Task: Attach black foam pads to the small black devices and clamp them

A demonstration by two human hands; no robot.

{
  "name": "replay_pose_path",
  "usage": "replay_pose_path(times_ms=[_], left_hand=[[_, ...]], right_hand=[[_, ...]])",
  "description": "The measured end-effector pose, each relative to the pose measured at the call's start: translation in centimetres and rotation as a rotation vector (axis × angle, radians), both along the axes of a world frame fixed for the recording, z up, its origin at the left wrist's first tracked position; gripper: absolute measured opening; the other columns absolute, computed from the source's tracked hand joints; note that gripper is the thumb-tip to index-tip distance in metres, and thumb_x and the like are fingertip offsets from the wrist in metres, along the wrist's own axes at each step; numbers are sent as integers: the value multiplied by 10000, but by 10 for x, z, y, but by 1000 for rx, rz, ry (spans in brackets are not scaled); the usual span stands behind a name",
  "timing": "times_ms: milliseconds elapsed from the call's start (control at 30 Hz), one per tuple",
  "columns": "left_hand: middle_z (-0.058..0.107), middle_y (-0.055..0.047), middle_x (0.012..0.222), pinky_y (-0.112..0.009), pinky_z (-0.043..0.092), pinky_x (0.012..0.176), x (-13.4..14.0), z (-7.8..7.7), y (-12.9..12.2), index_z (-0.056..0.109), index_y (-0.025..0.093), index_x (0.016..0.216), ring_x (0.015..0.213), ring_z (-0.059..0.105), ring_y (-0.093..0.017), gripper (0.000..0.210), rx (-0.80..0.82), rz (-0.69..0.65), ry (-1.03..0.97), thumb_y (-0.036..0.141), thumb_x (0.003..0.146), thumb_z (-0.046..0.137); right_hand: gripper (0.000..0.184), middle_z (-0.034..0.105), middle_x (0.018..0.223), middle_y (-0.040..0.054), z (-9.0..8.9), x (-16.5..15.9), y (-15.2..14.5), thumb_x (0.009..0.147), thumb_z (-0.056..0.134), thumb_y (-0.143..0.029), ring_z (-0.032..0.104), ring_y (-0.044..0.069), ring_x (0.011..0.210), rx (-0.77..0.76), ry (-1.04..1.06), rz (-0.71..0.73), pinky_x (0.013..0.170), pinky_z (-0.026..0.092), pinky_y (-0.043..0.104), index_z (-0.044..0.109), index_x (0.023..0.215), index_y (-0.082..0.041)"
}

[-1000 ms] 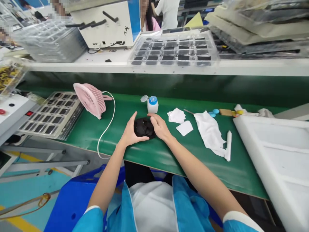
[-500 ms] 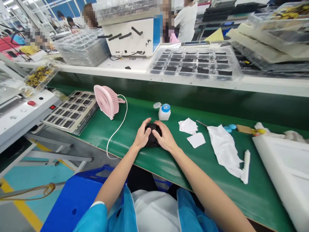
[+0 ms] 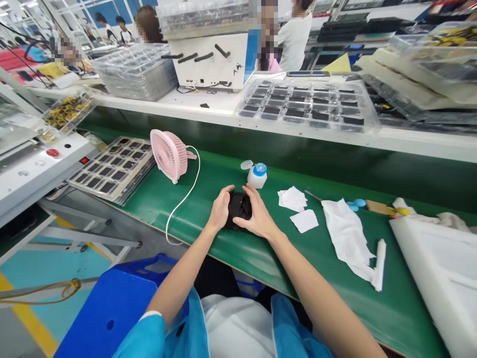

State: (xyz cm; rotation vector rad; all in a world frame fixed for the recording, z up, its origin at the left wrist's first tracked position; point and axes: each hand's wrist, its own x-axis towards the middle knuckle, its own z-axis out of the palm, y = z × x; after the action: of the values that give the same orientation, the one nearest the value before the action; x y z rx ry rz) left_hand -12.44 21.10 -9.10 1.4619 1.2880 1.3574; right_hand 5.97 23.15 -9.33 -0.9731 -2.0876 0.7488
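Between my hands on the green mat is a small black object (image 3: 238,205) with a partly glossy top; I cannot make out its kind. My left hand (image 3: 219,211) grips its left side, with the thumb along the near edge. My right hand (image 3: 259,215) wraps its right side, fingers at the far edge and thumb across the near part. Just beyond them stands a white bottle (image 3: 257,178) with a blue top and its clear cap flipped up. White paper squares (image 3: 293,199) lie to the right of my right hand.
A pink fan (image 3: 169,155) with a white cord stands left, beside a tray of dark flat parts (image 3: 112,166). To the right are a crumpled white cloth (image 3: 345,236), a white roll (image 3: 379,263) and a white foam box (image 3: 432,268). A shelf (image 3: 208,107) runs behind.
My left thumb has drawn back to the left and my right thumb has moved lower, so more of the black object's top shows. The view has shifted slightly.
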Motion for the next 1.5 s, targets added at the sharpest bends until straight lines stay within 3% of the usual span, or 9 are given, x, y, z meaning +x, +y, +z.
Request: replay_pose_path(times_ms=[133,233,300,400,500,567,833,1067,1500], left_hand=[[360,-197,1675,-518,287,1282,-23,6,-4,365,155,1593,1547,354,-371,1062,51,-247,93,900,845,482],[292,-224,1700,-536,249,1297,-26,6,-3,290,130,1627,1563,315,-398,1229,35,-313,156,939,745,569],[299,-222,1698,-525,238,1305,-19,6,-1,283,124,1627,1566,318,-378,1174,13,-296,189,900,793,570],[422,-180,1645,-473,287,1295,-2,7,1,374,145,1576,1530,406,-299,843,-44,-138,194,747,987,411],[602,-146,1488,-443,388,1236,14,10,1,525,168,1446,1398,561,-256,601,-106,50,187,571,1080,270],[653,-145,1416,-456,422,1205,19,12,0,585,169,1375,1338,605,-269,547,-119,83,206,525,1082,291],[667,-114,1416,-441,443,1186,22,18,-4,564,192,1426,1326,619,-264,507,-141,102,256,474,1077,327],[692,-134,1383,-460,466,1167,26,21,-7,614,159,1384,1292,647,-289,526,-148,115,294,470,1071,327],[731,-84,1329,-392,490,1141,28,29,-15,671,190,1364,1234,684,-261,510,-147,78,253,468,1059,370]], right_hand=[[1236,190,1718,190,3,5,3,698,904,-613,220,384,1588,-5,-70,51,1272,275,623,219,1655,-236],[1288,200,1715,199,8,2,1,652,937,-618,218,390,1588,20,-147,122,1278,244,636,224,1657,-243],[1307,204,1716,193,9,-2,-1,645,940,-620,206,389,1592,54,-189,146,1282,222,644,209,1663,-249],[1275,234,1709,184,8,-10,-4,657,930,-618,200,398,1592,122,-256,154,1281,203,665,228,1656,-249],[1149,327,1656,208,5,-15,-7,715,892,-555,278,414,1559,196,-277,122,1264,265,660,292,1630,-203],[1085,382,1608,227,1,-17,-8,744,857,-486,343,417,1523,229,-266,101,1245,324,643,303,1622,-170],[1190,348,1624,232,-3,-20,-10,745,832,-416,319,439,1524,286,-285,110,1233,345,657,124,1666,-159],[1106,463,1447,249,-11,-22,-11,732,765,-301,472,458,1363,390,-231,77,1111,460,669,142,1633,-152],[906,476,1384,266,-19,-21,-11,852,676,-390,494,456,1310,514,-203,71,1073,495,641,254,1581,-56]])
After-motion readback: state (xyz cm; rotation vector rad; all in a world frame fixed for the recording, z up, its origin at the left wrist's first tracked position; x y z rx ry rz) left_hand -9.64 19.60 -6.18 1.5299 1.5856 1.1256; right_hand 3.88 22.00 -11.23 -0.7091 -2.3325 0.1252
